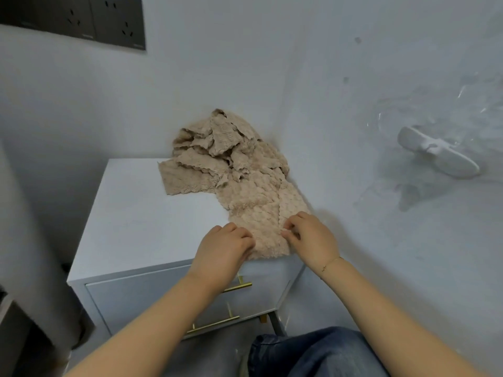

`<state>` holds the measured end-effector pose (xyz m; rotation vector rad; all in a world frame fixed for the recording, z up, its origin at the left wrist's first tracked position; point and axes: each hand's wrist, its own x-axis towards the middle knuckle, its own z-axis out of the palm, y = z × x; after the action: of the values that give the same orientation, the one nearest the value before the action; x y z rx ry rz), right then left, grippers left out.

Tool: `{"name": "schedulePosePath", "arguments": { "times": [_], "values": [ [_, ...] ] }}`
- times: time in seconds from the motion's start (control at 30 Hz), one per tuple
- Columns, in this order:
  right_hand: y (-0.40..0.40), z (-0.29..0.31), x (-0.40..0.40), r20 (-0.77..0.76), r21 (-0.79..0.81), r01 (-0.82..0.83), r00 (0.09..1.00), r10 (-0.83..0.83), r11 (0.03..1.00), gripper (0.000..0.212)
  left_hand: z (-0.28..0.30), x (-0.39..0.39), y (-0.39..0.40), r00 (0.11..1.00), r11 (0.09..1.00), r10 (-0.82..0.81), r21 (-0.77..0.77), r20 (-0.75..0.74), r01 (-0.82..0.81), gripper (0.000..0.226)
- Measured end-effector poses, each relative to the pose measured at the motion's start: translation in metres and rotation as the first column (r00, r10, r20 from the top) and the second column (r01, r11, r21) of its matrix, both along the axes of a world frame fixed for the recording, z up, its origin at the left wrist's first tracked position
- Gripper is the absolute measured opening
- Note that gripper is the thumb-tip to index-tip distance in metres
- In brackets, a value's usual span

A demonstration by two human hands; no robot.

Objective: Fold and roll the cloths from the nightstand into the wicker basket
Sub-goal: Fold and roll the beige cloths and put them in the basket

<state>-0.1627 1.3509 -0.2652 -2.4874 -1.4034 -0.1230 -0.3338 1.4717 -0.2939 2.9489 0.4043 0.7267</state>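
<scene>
A heap of beige fluffy cloths (226, 153) lies at the back right of the white nightstand (136, 213). One cloth (258, 210) stretches from the heap toward the front right corner. My left hand (223, 250) grips its near left edge with curled fingers. My right hand (310, 236) pinches its near right edge between thumb and fingers. No wicker basket is in view.
The nightstand has two drawers with brass bar handles (236, 287). A white shoe (438, 152) lies on the floor to the right. Dark wall sockets (81, 20) sit at the top left. My knee in jeans (313, 352) is at the bottom.
</scene>
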Motion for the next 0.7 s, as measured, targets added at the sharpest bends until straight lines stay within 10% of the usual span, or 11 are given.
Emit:
{"name": "schedulePosePath", "arguments": {
  "times": [0.27,0.47,0.7],
  "values": [
    [-0.003,0.017,-0.018,-0.25,0.195,0.078,0.968,-0.027,0.978,0.011,0.013,-0.028,0.005,0.996,0.995,0.091,0.04,-0.011,-0.09,0.016],
    [0.012,0.042,-0.046,-0.605,0.444,0.243,0.791,0.089,0.863,0.008,0.026,-0.088,0.03,0.958,0.911,0.285,-0.303,-0.035,-0.281,0.014],
    [0.011,0.053,-0.08,-0.831,0.495,0.378,0.469,0.299,0.782,0.02,0.048,-0.153,0.034,0.938,0.505,0.333,-0.859,0.101,-0.087,0.016]
  ]
}}
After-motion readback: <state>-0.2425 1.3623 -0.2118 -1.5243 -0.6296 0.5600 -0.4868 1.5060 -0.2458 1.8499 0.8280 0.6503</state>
